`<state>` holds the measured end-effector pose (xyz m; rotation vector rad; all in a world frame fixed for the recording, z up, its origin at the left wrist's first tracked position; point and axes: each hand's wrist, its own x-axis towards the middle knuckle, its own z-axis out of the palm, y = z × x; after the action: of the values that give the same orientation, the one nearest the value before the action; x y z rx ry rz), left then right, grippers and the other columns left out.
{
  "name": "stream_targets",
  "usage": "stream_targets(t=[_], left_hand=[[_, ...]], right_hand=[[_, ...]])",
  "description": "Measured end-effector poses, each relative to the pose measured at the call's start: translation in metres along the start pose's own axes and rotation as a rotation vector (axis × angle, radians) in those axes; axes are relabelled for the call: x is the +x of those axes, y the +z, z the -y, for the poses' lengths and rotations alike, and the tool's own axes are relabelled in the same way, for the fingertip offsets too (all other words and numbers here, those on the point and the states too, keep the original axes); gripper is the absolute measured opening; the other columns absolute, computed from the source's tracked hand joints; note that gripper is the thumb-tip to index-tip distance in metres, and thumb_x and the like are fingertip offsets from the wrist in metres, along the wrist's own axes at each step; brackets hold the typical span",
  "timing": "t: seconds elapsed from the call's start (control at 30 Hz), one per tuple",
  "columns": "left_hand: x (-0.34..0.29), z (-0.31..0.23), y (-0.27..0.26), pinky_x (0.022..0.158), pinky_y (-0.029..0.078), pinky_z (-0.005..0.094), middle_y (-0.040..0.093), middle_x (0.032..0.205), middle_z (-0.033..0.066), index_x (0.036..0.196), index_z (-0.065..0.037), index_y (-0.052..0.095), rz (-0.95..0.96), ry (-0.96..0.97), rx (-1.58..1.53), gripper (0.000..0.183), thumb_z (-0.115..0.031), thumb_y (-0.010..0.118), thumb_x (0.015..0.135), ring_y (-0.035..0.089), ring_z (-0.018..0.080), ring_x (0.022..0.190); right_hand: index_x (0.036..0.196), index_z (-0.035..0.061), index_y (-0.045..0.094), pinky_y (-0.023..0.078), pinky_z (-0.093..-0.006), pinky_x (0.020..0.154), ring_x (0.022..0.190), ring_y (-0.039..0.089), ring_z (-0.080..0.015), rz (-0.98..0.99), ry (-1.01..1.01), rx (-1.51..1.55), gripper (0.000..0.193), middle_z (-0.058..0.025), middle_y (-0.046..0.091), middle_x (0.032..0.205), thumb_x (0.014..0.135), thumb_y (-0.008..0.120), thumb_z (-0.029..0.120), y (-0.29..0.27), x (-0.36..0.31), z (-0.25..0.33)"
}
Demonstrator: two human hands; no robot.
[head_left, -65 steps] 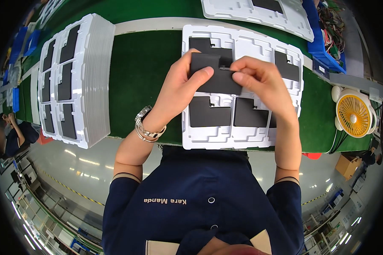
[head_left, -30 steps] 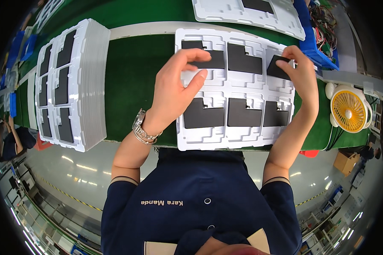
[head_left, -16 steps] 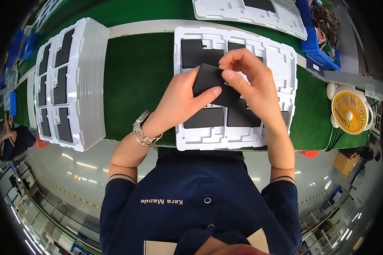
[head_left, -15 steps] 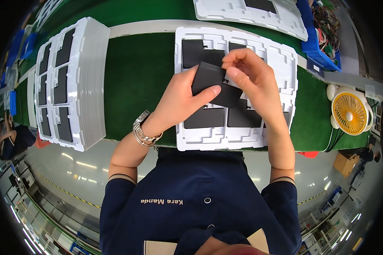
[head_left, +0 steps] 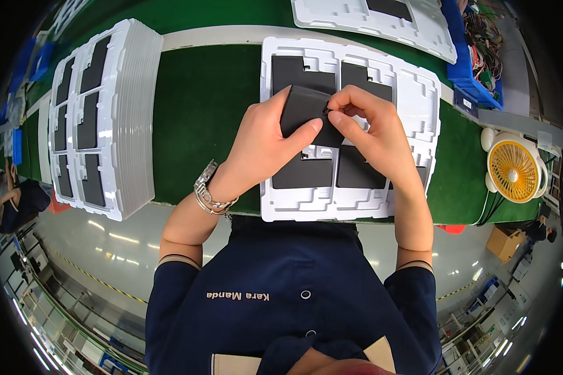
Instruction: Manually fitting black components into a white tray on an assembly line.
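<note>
Black flat piece [head_left: 301, 107], out of the far-right pocket [head_left: 415, 94] of the white tray [head_left: 287, 205], is now pinched in your left hand [head_left: 264, 134]; your right hand [head_left: 379, 128] nips its notched edge [head_left: 325, 110]. Work seems centred there.

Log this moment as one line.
left hand: holding black piece | right hand: at its notched edge | below: white tray with more black pieces

From afar I see that the held piece [head_left: 301, 109] looks matt, the tray [head_left: 294, 211] smooth plastic, the left tray stack [head_left: 138, 125] glossy, the watch [head_left: 204, 180] shiny metal, the shirt [head_left: 269, 262] matt cloth.
</note>
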<state>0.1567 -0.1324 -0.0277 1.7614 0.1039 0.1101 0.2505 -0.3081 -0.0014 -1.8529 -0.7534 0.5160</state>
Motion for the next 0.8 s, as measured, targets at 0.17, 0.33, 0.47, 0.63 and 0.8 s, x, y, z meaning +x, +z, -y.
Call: stream_targets(t=[0.17, 0.33, 0.47, 0.63, 0.8], left_hand=[[0.001, 0.004, 0.001, 0.058, 0.053, 0.0325, 0.069, 0.076, 0.0153, 0.104, 0.003, 0.06, 0.005, 0.064, 0.058, 0.031, -0.02, 0.07, 0.086, 0.069, 0.0279, 0.064], [0.001, 0.004, 0.001, 0.057, 0.053, 0.0334, 0.068, 0.076, 0.0159, 0.104, 0.004, 0.059, 0.016, 0.053, 0.051, 0.032, -0.02, 0.07, 0.086, 0.069, 0.0294, 0.064], [0.0, 0.005, 0.002, 0.057, 0.052, 0.0336, 0.068, 0.075, 0.0162, 0.103, 0.005, 0.059, 0.016, 0.043, 0.035, 0.033, -0.021, 0.071, 0.086, 0.068, 0.0299, 0.063], [0.001, 0.006, 0.003, 0.056, 0.051, 0.0331, 0.067, 0.071, 0.0151, 0.102, 0.005, 0.059, 0.001, 0.059, 0.057, 0.033, -0.021, 0.071, 0.085, 0.067, 0.0284, 0.061], [0.002, 0.002, -0.002, 0.055, 0.049, 0.0304, 0.066, 0.069, 0.0117, 0.098, 0.003, 0.061, -0.012, 0.004, 0.016, 0.029, -0.021, 0.071, 0.085, 0.064, 0.0217, 0.057]], right_hand=[[0.087, -0.0017, 0.063, 0.05, -0.0304, 0.073, 0.07, 0.06, -0.0165, 0.014, 0.044, -0.003, 0.008, -0.0072, 0.065, 0.073, 0.086, 0.065, 0.006, -0.002, 0.001, 0.002], [0.084, -0.0011, 0.062, 0.049, -0.0289, 0.072, 0.07, 0.058, -0.0144, 0.011, 0.043, 0.016, 0.007, -0.0056, 0.063, 0.072, 0.085, 0.064, 0.005, -0.002, 0.001, 0.0], [0.081, -0.0002, 0.061, 0.046, -0.0269, 0.068, 0.069, 0.055, -0.0119, -0.022, 0.082, 0.037, 0.006, -0.0031, 0.06, 0.07, 0.083, 0.063, 0.005, 0.002, 0.0, -0.001], [0.082, 0.0017, 0.061, 0.045, -0.0247, 0.07, 0.073, 0.053, -0.0094, -0.026, 0.054, 0.098, 0.005, -0.0012, 0.059, 0.072, 0.084, 0.063, 0.006, 0.005, 0.0, -0.008], [0.088, 0.0022, 0.062, 0.045, -0.0238, 0.073, 0.076, 0.054, -0.0076, 0.023, 0.185, 0.219, 0.008, 0.0013, 0.06, 0.079, 0.089, 0.065, 0.009, 0.003, 0.001, 0.0]])
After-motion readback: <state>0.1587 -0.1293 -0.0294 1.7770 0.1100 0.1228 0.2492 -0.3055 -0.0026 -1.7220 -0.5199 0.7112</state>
